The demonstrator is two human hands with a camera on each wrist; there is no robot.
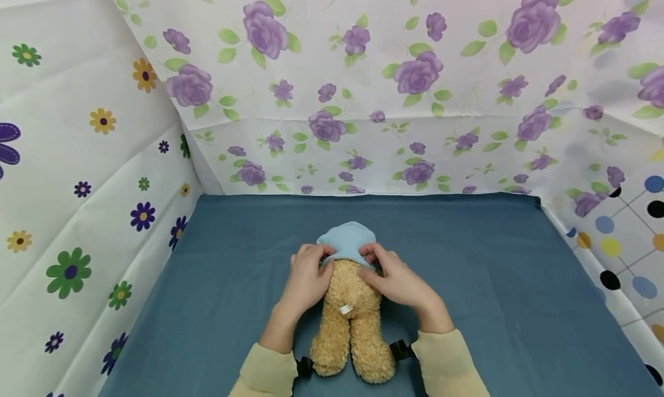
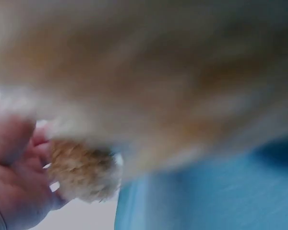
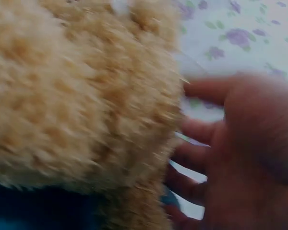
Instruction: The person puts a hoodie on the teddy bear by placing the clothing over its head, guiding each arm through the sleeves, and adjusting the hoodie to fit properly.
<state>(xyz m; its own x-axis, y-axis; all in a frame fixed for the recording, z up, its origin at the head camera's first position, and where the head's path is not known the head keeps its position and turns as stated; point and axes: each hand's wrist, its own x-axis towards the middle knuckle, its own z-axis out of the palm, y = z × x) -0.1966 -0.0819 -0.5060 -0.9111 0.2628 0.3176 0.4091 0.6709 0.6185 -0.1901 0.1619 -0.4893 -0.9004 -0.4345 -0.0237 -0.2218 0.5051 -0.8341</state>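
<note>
A tan plush teddy bear [image 1: 353,287] lies on the blue tabletop, legs pointing toward me, a small white tag on its body. Light blue cloth [image 1: 347,238] covers its upper end and hides the head; I cannot tell what garment it is. My left hand [image 1: 307,275] pinches the cloth's lower edge on the left. On the right side of that edge, my right hand [image 1: 402,280] pinches it too, thumb against the plush. Blurred fur [image 2: 134,86] fills much of the left wrist view. Curly fur [image 3: 86,96] stands beside the fingers in the right wrist view.
The blue tablecloth [image 1: 493,282] spreads around the bear. Behind it hangs a white sheet with purple roses [image 1: 327,126]. A flower-patterned sheet [image 1: 67,224] bounds the left, a dotted one [image 1: 622,259] the right. Black wrist straps [image 1: 400,350] sit near the bear's feet.
</note>
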